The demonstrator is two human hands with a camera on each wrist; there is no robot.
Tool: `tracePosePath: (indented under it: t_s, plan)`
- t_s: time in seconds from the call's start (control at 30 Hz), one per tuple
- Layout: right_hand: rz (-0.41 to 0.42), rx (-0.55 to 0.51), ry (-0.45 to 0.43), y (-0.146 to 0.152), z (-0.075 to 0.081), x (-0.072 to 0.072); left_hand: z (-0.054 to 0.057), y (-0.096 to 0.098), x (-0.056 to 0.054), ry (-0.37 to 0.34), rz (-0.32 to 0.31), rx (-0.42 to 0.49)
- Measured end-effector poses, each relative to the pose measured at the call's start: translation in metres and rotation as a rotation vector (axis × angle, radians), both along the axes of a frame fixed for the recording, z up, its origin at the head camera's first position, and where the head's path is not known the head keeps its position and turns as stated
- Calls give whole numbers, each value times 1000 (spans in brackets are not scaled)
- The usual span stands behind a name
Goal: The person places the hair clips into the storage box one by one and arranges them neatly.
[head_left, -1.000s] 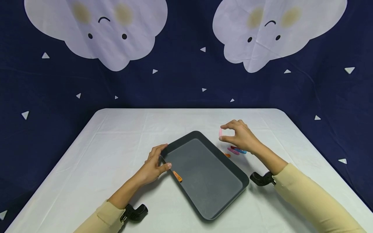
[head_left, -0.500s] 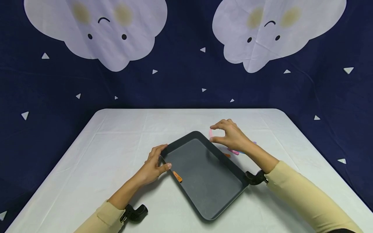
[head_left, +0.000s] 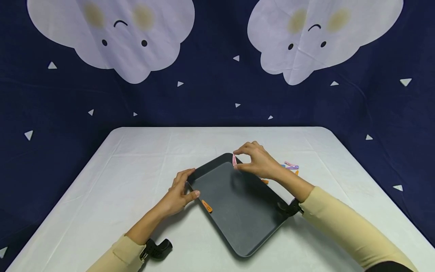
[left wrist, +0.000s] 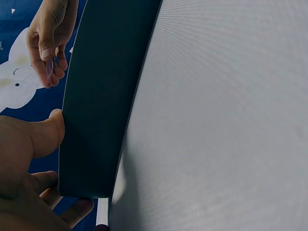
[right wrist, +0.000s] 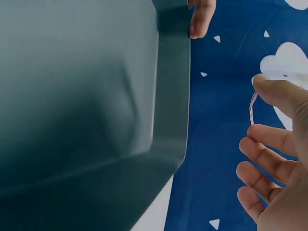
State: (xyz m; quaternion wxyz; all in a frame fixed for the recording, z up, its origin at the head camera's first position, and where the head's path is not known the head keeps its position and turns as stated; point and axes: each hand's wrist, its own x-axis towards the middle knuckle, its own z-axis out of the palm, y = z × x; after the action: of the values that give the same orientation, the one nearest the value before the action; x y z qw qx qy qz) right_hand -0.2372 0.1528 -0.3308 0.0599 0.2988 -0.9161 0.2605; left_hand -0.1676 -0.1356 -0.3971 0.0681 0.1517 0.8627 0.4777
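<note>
A dark grey rectangular tray (head_left: 251, 226) lies at an angle on the white table. My left hand (head_left: 180, 192) grips its left corner, thumb over the rim and fingers along the outside. Between thumb and index finger, my right hand (head_left: 256, 162) pinches a pink hair clip (head_left: 234, 160) above the tray's far corner. The right wrist view shows this clip (right wrist: 251, 108) edge-on, the other fingers loosely bent below it. An orange hair clip (head_left: 206, 206) rests inside the tray by its left wall. In the left wrist view the tray's wall (left wrist: 101, 106) stands beside my left thumb.
Right of the tray, an orange hair clip (head_left: 264, 181) lies close to its wall. Farther right are a purple clip (head_left: 293, 167) and a pink one (head_left: 289, 163), with others partly hidden behind my right arm. A dark blue cloud-patterned cloth (head_left: 210, 102) hangs behind the table.
My right hand has moved left with the pink hair clip, from beyond the tray's right wall to above its far corner. The left hand and tray stay put.
</note>
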Motion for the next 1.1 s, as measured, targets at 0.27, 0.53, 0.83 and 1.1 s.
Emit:
tracePosePath:
  t_s: [0.27, 0.53, 0.83, 1.1]
  plan:
    - [66, 28, 25, -14, -5, 2, 0, 0, 0, 6, 6, 1]
    - [131, 48, 17, -22, -15, 1, 0, 0, 0, 11, 7, 1]
    - [196, 71, -38, -33, -23, 3, -1, 1, -1, 20, 14, 9]
    - [240, 93, -39, -39, -30, 4, 0, 1, 0, 7, 11, 1]
